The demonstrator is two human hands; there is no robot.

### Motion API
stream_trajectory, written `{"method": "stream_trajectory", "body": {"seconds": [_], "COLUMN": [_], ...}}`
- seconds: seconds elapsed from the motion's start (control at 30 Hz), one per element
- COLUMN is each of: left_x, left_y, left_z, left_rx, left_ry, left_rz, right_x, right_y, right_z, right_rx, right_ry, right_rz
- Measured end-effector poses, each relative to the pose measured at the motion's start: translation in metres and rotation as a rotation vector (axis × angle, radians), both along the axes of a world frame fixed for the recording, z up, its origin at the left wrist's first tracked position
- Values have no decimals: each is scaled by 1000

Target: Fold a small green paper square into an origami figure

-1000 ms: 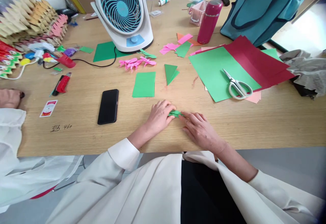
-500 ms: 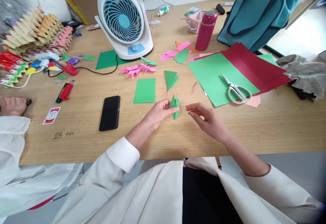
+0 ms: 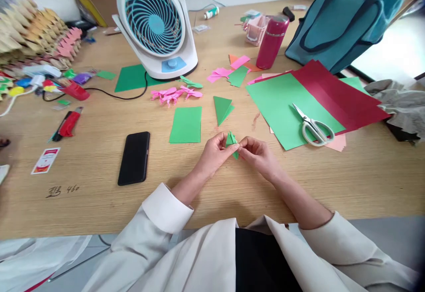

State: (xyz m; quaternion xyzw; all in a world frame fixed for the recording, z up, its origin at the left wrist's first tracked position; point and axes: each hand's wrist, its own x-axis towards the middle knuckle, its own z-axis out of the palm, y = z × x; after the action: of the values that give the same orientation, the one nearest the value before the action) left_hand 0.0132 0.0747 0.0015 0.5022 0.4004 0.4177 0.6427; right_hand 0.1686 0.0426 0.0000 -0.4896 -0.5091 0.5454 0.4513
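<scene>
A small folded green paper piece [image 3: 231,140] is held above the table between both hands. My left hand [image 3: 217,152] pinches it from the left, thumb across its lower part. From the right, my right hand [image 3: 257,153] grips its edge, the fingertips meeting the left thumb. Just beyond lies a folded green triangle [image 3: 223,109]. Green rectangular sheets [image 3: 186,124] lie to the left of it. Pink folded figures [image 3: 174,94] and a green one [image 3: 191,82] sit farther back.
A black phone [image 3: 134,158] lies at left, a red cutter [image 3: 68,123] beyond it. White-handled scissors [image 3: 315,130] rest on large green paper [image 3: 282,106] at right. A fan [image 3: 172,64], a magenta bottle [image 3: 272,44] and a teal bag [image 3: 335,30] stand behind.
My right hand has moved left and closed on the green piece, which is now tilted. The view has shifted, and the other person's hand at far left is almost out of frame.
</scene>
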Motion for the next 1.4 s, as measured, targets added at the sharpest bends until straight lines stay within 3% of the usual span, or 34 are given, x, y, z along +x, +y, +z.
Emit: {"method": "stream_trajectory", "body": {"seconds": [0.13,0.43,0.9,1.4], "left_x": [-7,-10,-14,-14], "left_y": [5,3,9,7], "left_z": [-11,-4,-15,-15], "left_rx": [84,24,83,136], "left_ry": [116,132,170,244], "left_rz": [-16,-27,-120,-16], "right_x": [-1,0,8,8], "right_y": [1,0,-1,1], "right_z": [-4,-6,-5,-6], "right_rx": [-28,-72,-54,-124], "right_ry": [-24,-32,-58,-6], "right_rz": [-27,-26,80,32]}}
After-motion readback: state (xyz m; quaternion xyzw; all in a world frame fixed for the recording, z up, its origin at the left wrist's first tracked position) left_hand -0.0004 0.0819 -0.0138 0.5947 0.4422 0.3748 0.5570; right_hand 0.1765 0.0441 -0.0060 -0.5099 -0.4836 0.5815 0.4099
